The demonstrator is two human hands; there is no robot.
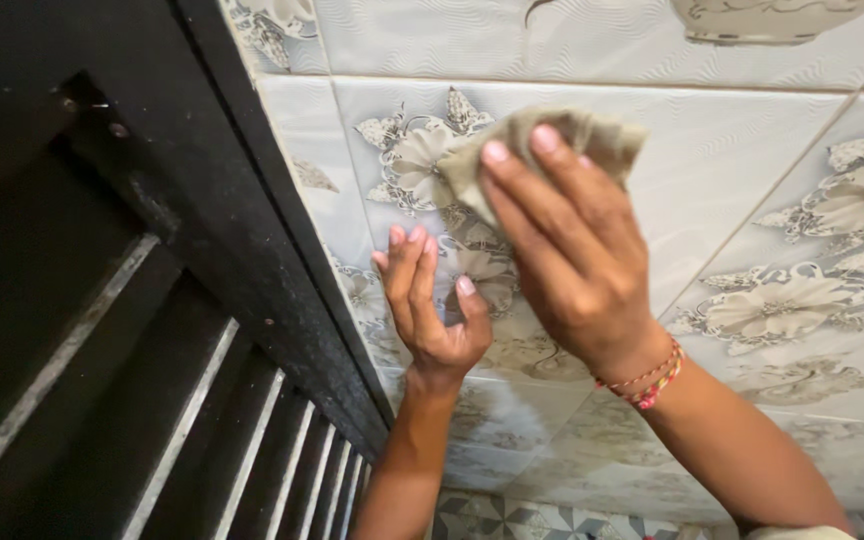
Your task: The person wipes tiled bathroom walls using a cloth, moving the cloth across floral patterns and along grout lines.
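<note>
My right hand (pixel 562 260) presses a beige cloth (pixel 552 140) flat against a white wall tile (pixel 712 180) printed with grey flowers. The cloth shows above and around my fingertips. A red and yellow thread band circles my right wrist. My left hand (pixel 432 300) rests with its fingers spread on the tile just to the left and below, holding nothing.
A dark metal door frame (pixel 242 220) runs diagonally along the left edge of the tiled wall. Beyond it are dark slatted bars (pixel 252 450). A patterned floor tile (pixel 512 520) shows at the bottom.
</note>
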